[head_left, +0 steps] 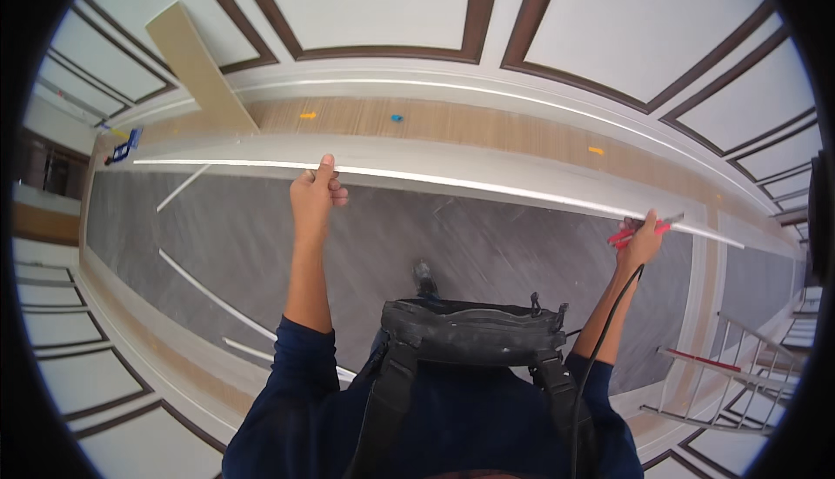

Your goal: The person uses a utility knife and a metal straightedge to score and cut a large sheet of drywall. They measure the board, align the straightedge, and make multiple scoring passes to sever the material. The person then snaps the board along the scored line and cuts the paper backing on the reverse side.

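A long, thin white strip point(470, 186) stretches across in front of me, over the edge between the pale floor border and the grey floor. My left hand point(320, 190) pinches it left of the middle, thumb on top and fingers curled below. Toward its right end, my right hand point(641, 240) is closed around the strip and also grips red-handled pliers point(621, 239). The pliers' dark jaws poke out to the right of the fingers. Part of the tool is hidden by the hand.
A beige board point(198, 66) leans against the panelled wall point(383, 1). A blue tool point(127, 145) sits at the far left. Loose white strips point(213, 289) lie on the grey floor point(487, 244). A metal ladder point(739, 375) is at right. A black bag point(474, 333) hangs at my chest.
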`<state>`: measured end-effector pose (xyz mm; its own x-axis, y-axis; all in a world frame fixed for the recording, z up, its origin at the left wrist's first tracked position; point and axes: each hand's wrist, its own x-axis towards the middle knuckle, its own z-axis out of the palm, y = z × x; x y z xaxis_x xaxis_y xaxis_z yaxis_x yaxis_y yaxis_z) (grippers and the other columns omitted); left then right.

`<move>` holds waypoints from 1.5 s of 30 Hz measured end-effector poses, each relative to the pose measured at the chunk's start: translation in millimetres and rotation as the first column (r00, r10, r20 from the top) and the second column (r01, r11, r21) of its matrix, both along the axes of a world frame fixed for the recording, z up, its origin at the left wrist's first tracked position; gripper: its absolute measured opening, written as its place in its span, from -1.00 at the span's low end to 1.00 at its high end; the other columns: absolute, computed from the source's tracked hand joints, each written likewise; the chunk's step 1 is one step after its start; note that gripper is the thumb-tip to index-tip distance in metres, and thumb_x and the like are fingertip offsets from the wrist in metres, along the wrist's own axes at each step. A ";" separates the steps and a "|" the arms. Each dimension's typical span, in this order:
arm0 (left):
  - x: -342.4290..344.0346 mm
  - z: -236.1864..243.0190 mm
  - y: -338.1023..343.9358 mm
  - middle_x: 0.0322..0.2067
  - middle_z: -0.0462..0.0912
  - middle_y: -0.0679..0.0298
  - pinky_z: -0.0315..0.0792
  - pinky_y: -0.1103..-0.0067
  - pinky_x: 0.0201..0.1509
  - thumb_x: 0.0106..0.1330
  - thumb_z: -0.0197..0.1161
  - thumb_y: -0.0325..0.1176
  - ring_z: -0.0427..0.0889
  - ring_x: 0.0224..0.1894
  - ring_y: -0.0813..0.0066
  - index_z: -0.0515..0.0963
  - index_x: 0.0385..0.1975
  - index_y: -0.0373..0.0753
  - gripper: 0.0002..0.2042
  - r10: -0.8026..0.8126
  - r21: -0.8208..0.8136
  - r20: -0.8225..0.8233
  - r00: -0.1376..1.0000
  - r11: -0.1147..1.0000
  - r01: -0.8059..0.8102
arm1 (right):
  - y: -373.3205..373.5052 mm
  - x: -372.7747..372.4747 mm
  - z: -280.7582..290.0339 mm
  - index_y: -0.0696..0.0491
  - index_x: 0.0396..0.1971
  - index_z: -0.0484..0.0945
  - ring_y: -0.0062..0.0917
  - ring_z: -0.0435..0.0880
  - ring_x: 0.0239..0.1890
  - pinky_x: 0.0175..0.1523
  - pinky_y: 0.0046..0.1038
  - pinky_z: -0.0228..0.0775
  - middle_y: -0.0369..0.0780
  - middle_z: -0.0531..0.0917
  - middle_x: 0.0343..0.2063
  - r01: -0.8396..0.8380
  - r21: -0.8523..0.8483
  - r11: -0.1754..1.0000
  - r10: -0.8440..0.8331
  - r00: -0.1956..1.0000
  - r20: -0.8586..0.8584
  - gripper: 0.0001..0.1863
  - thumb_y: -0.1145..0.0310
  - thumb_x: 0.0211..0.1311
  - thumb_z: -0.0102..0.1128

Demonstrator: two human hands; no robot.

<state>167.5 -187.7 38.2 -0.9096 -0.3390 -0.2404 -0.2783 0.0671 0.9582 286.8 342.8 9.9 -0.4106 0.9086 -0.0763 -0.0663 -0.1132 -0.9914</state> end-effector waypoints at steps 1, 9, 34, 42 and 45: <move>-19.0 4.9 -4.7 -0.53 0.55 0.26 0.53 0.56 -0.49 0.34 0.31 0.01 0.58 -0.57 0.47 0.58 -0.37 -0.42 -0.53 -0.043 0.010 -0.025 0.999 0.999 0.043 | 6.9 -20.6 -0.3 0.18 -0.07 0.39 -0.50 0.55 -0.50 -0.52 -0.43 0.46 -0.16 0.56 -0.39 -0.009 -0.023 1.000 0.009 1.000 -0.011 -0.69 0.23 0.43 0.06; -136.3 91.1 2.4 -0.30 0.69 0.18 0.48 0.36 -0.14 0.12 0.49 -0.11 0.65 -0.24 0.25 0.61 -0.19 -0.22 -0.62 -0.533 -0.937 0.062 0.844 0.260 0.233 | 60.7 -152.9 42.5 0.25 -0.14 0.38 -0.35 0.63 -0.50 -0.47 -0.33 0.63 -0.10 0.53 -0.40 0.020 0.024 1.000 -0.019 0.999 -0.027 -0.66 0.25 0.37 0.15; -531.3 82.2 91.4 -0.20 0.72 -0.03 0.53 0.31 0.03 -0.09 0.53 -0.22 0.68 -0.11 0.06 0.69 -0.08 -0.29 -0.50 -0.633 -0.894 0.400 0.663 -0.108 0.435 | 91.3 -450.9 63.7 -0.06 0.01 0.50 -0.15 0.62 -0.02 -0.03 -0.15 0.49 -0.19 0.57 -0.03 -0.662 0.739 0.122 -0.007 0.745 0.668 -0.57 0.27 0.14 0.37; -599.6 72.2 122.2 -0.22 0.73 -0.03 0.51 0.31 0.01 -0.06 0.49 -0.26 0.67 -0.12 0.04 0.70 -0.15 -0.33 -0.56 -0.650 -0.837 0.458 0.606 -0.085 0.541 | 111.7 -514.2 45.8 -0.06 0.03 0.48 -0.15 0.64 -0.05 -0.05 -0.15 0.51 -0.20 0.58 -0.02 -0.685 0.712 0.157 -0.068 0.711 0.700 -0.57 0.24 0.16 0.35; -602.2 59.3 135.3 -0.25 0.72 -0.07 0.51 0.30 0.00 -0.05 0.48 -0.21 0.67 -0.12 0.03 0.71 -0.17 -0.33 -0.56 -0.681 -0.856 0.446 0.581 -0.135 0.499 | 125.5 -511.1 37.9 -0.05 0.03 0.49 -0.15 0.65 -0.04 -0.04 -0.13 0.51 -0.20 0.58 -0.02 -0.685 0.717 0.133 -0.082 0.713 0.696 -0.58 0.25 0.17 0.34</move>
